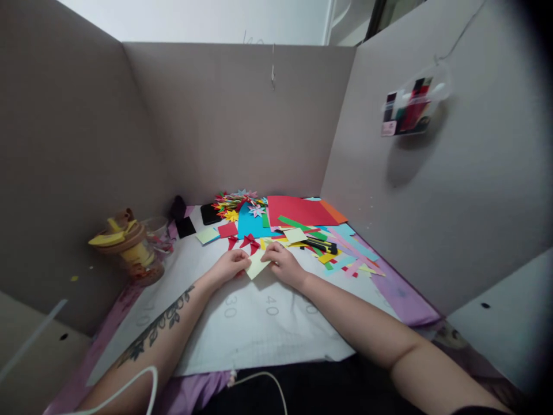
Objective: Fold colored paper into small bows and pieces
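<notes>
A small pale yellow paper square (256,267) is held up between my two hands over the white sheet. My left hand (231,264) pinches its left edge, and the fingers of my right hand (283,263) grip its right side. Just beyond my fingertips lie folded red paper pieces (249,244). Another pale yellow square (295,235) rests behind my right hand, beside a black and yellow utility knife (320,245). Left of these are a red paper square (227,230) and a pale green square (207,235).
Folded paper stars (235,203) are heaped at the back near a black phone (210,214). Red paper sheets (302,211) and coloured strips (352,248) cover the right side. A stacked pot (138,251) stands left. A clear pouch (412,109) hangs on the right wall.
</notes>
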A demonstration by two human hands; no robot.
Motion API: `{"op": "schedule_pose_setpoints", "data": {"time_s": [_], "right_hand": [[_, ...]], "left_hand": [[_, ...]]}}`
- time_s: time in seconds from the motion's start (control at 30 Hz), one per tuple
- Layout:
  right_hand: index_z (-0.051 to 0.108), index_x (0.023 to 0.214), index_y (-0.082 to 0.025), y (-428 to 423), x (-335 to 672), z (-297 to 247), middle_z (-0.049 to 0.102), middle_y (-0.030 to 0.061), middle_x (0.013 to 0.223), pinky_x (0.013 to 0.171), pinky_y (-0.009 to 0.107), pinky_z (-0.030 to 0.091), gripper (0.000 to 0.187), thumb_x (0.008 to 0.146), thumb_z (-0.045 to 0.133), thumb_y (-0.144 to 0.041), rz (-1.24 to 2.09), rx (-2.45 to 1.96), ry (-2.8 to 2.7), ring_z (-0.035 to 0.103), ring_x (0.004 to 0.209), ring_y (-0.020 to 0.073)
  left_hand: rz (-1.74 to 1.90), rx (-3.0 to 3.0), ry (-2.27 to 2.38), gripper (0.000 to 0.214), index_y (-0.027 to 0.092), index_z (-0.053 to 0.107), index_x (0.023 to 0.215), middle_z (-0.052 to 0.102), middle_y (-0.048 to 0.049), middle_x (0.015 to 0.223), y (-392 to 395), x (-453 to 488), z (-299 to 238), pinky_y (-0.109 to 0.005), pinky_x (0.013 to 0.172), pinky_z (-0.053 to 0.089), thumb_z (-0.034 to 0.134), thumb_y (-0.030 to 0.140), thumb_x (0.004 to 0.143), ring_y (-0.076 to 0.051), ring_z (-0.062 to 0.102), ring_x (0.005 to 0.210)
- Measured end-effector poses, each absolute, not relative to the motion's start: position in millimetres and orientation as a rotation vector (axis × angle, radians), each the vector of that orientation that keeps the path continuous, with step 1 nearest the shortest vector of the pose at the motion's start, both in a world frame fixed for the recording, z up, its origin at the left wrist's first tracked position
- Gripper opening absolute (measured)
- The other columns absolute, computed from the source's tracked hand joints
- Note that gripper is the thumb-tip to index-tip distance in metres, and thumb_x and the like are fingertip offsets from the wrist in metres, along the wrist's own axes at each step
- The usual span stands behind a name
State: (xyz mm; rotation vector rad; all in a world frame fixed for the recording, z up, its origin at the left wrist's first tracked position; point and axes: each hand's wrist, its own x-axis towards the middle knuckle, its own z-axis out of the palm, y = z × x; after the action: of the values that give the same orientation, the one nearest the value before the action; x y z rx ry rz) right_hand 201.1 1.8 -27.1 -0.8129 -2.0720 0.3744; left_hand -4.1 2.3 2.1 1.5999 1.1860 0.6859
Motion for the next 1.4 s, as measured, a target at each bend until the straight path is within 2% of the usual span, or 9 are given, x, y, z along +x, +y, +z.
{"op": "schedule_pose_setpoints", "data": {"time_s": [0.07, 0.17, 0.27, 0.33, 0.47, 0.63, 0.77, 1.03, 1.4], "right_hand": [[0.065, 0.084, -0.019, 3, 205, -30, 0.052, 0.0065, 0.095, 0.081, 0.032, 0.046, 0.027, 0.072, 0.047, -0.002, 0.321, -0.803, -2.181, 0.052, 0.089, 0.0168], [0.067, 0.086, -0.020, 5, 207, -33, 0.056, 0.0072, 0.098, 0.079, 0.032, 0.046, 0.026, 0.074, 0.050, -0.004, 0.242, -0.772, -2.320, 0.052, 0.089, 0.0176], [0.068, 0.088, -0.021, 3, 206, -34, 0.062, 0.0064, 0.090, 0.078, 0.031, 0.046, 0.027, 0.075, 0.051, -0.005, 0.219, -0.728, -2.416, 0.053, 0.086, 0.0179], [0.068, 0.089, -0.021, 1, 206, -34, 0.063, 0.0063, 0.089, 0.077, 0.030, 0.046, 0.027, 0.075, 0.051, -0.005, 0.242, -0.727, -2.447, 0.054, 0.085, 0.0177], [0.068, 0.090, -0.019, -2, 206, -31, 0.063, 0.0060, 0.089, 0.079, 0.029, 0.046, 0.023, 0.077, 0.053, -0.008, 0.335, -0.762, -2.470, 0.056, 0.086, 0.0165], [0.067, 0.082, -0.018, -5, 205, -26, 0.062, 0.0049, 0.085, 0.078, 0.028, 0.046, 0.013, 0.078, 0.056, -0.012, 0.393, -0.807, -2.463, 0.057, 0.084, 0.0159], [0.066, 0.078, -0.017, -5, 203, -24, 0.061, 0.0041, 0.081, 0.075, 0.026, 0.046, 0.011, 0.077, 0.057, -0.011, 0.442, -0.846, -2.427, 0.057, 0.080, 0.0149], [0.065, 0.073, -0.016, -4, 202, -24, 0.059, 0.0031, 0.078, 0.072, 0.024, 0.044, 0.009, 0.074, 0.058, -0.010, 0.517, -0.892, -2.377, 0.055, 0.076, 0.0137], [0.058, 0.062, -0.015, 2, 193, -32, 0.051, 0.0013, 0.072, 0.062, 0.023, 0.038, 0.014, 0.074, 0.062, -0.020, 0.519, -1.152, -2.178, 0.049, 0.067, 0.0122]], "left_hand": [[0.810, 1.690, 1.292, 0.023, 0.017, 0.057, 0.083, 0.055, 0.0030, 0.056, 3, -8, -3, -0.021, 0.046, 0.035, 0.057, 0.036, 0.072, -0.011, 0.050, 0.049], [0.990, 1.947, 1.426, 0.018, 0.018, 0.060, 0.087, 0.064, -0.0044, 0.084, -1, -13, -9, -0.027, 0.065, 0.046, 0.052, 0.027, 0.075, -0.017, 0.059, 0.076], [0.919, 2.261, 1.321, 0.020, 0.019, 0.064, 0.087, 0.063, -0.0071, 0.097, -17, -15, -12, -0.031, 0.084, 0.045, 0.045, 0.019, 0.079, -0.019, 0.057, 0.093], [0.817, 2.408, 1.201, 0.023, 0.020, 0.065, 0.092, 0.064, -0.0073, 0.099, -29, -15, -11, -0.033, 0.088, 0.043, 0.044, 0.021, 0.083, -0.019, 0.056, 0.095], [0.675, 2.505, 1.116, 0.024, 0.021, 0.066, 0.096, 0.065, -0.0081, 0.099, -44, -13, -5, -0.034, 0.087, 0.042, 0.049, 0.032, 0.084, -0.021, 0.056, 0.095], [0.558, 2.548, 1.135, 0.030, 0.021, 0.066, 0.090, 0.066, -0.0084, 0.092, -43, -11, -3, -0.034, 0.081, 0.042, 0.064, 0.044, 0.072, -0.024, 0.056, 0.091], [0.598, 2.530, 1.217, 0.017, 0.020, 0.066, 0.083, 0.066, -0.0067, 0.087, -38, -13, -6, -0.031, 0.080, 0.042, 0.055, 0.032, 0.080, -0.021, 0.056, 0.086], [0.593, 2.511, 1.246, 0.019, 0.021, 0.068, 0.083, 0.064, -0.0067, 0.087, -35, -15, -8, -0.029, 0.080, 0.042, 0.050, 0.029, 0.082, -0.020, 0.056, 0.086], [0.648, 2.277, 1.514, 0.033, 0.017, 0.063, 0.064, 0.058, -0.0030, 0.066, -20, -14, -14, -0.025, 0.057, 0.035, 0.045, 0.038, 0.081, -0.015, 0.051, 0.062]]}}
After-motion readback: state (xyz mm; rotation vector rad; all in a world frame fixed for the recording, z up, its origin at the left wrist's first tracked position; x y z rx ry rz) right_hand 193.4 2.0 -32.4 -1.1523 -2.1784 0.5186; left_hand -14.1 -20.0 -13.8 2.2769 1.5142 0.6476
